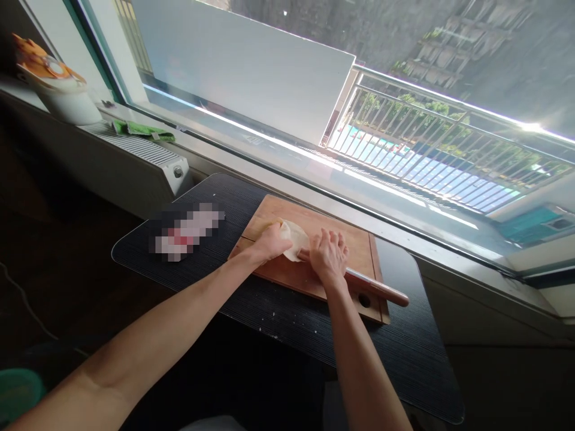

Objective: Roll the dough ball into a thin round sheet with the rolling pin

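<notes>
A flat round of pale dough (296, 238) lies on a wooden cutting board (354, 245). My left hand (271, 241) pinches the dough's left edge with its fingers closed on it. Flat on a wooden rolling pin (381, 289), my right hand (329, 256) presses down with the fingers stretched over it, at the dough's right edge. The pin's free end sticks out to the right past the board's corner.
The board rests on a dark ribbed table top (215, 251) under a large window. A blurred-out packet (186, 232) lies left of the board. A radiator (135, 157), a green cloth (141, 129) and a white pot (63, 90) stand at the left.
</notes>
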The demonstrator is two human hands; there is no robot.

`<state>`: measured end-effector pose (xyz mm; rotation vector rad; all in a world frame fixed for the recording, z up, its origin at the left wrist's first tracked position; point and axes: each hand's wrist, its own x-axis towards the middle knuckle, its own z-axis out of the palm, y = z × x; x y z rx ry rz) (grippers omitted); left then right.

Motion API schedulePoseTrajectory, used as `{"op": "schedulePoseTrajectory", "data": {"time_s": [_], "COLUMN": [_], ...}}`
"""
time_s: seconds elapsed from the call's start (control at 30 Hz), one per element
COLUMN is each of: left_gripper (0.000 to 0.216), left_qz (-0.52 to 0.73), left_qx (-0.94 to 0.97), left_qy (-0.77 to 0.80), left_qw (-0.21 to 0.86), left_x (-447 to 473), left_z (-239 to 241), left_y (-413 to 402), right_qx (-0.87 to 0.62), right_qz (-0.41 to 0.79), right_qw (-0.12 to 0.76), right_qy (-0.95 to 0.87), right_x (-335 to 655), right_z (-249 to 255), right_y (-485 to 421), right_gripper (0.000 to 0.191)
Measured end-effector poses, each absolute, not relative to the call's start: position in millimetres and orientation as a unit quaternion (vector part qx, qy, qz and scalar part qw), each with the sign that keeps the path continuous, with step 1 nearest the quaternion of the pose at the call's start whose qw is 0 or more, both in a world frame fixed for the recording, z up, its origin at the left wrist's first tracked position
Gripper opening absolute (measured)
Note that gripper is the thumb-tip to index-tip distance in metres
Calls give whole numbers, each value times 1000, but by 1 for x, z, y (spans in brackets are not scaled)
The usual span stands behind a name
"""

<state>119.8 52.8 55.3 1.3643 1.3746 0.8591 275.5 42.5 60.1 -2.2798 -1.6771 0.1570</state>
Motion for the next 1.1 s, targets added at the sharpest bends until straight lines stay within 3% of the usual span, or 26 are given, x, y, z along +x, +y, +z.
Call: {"op": "schedulePoseTrajectory", "data": {"time_s": [0.27, 0.53, 0.7, 0.97, 1.1], "left_gripper": [37, 24, 24, 14, 14], "left_qz": [377, 374, 334, 368, 354], "left_qx": [538, 537, 533, 480, 518], "left_qy": [524, 538, 587, 594, 613], "left_qw": [541, 532, 510, 531, 480], "left_x": [121, 113, 112, 116, 117], "left_z": [49, 66, 74, 56, 60], "left_y": [63, 62, 61, 54, 52], "right_qx": [-796, -816, -793, -744, -701], "right_qz": [54, 81, 25, -21, -54], "right_qw": [140, 134, 160, 220, 182], "right_qy": [-586, -556, -587, -630, -687], "right_x": [275, 281, 277, 286, 281], "right_z": [55, 56, 51, 52, 49], "right_y": [36, 55, 40, 62, 42], "right_gripper": [49, 50, 47, 49, 43]}}
